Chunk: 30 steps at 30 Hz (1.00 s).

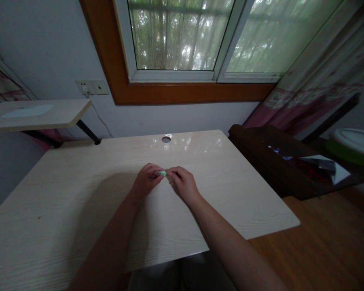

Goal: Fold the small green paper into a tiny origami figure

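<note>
A small light-green piece (161, 173), which looks like folded paper, is held just above the middle of the table (230, 194). My left hand (147, 178) pinches it between thumb and fingers. From the other side, the closed fingertips of my right hand (183, 181) meet its right end and seem to pinch it there. My fingers cover part of the piece, so its full shape is hidden.
A raised shelf (63, 115) with a pale sheet (28, 111) stands at the left. Behind the table are a cable hole (166, 139), wall sockets (92, 87) and a window (182, 40). Dark brown furniture (261, 161) stands right, with a green-sided round container (352, 147).
</note>
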Tool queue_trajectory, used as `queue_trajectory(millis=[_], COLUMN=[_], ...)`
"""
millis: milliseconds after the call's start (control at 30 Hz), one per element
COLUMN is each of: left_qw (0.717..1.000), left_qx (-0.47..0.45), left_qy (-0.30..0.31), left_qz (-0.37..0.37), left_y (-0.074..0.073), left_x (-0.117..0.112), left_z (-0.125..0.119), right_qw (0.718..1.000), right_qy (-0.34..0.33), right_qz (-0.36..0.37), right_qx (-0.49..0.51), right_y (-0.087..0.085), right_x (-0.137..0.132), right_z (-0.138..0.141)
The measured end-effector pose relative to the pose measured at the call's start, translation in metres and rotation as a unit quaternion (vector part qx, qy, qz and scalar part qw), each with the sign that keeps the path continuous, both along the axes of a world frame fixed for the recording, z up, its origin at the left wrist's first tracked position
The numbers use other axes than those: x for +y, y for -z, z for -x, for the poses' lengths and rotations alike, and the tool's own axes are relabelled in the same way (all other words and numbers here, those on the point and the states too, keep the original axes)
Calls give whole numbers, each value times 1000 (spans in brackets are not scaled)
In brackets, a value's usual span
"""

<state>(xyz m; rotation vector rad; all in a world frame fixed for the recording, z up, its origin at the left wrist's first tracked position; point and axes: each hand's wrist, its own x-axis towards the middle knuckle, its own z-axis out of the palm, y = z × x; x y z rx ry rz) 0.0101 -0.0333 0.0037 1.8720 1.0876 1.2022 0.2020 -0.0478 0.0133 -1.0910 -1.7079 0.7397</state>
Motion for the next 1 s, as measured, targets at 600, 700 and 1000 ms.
queue_trajectory(millis=[600, 700, 1000], left_qw=[984, 986, 982], left_qx=[-127, -111, -133], left_qy=[1, -3, -15], left_qz=[128, 128, 137], left_y=[6, 7, 4], left_x=[0, 0, -1], left_z=[2, 2, 4], right_qw=[984, 981, 978], right_qy=[-16, -21, -53], right_qz=[117, 127, 136], right_qx=[136, 148, 147], right_y=[14, 14, 14], right_x=[8, 8, 6], right_z=[-1, 0, 0])
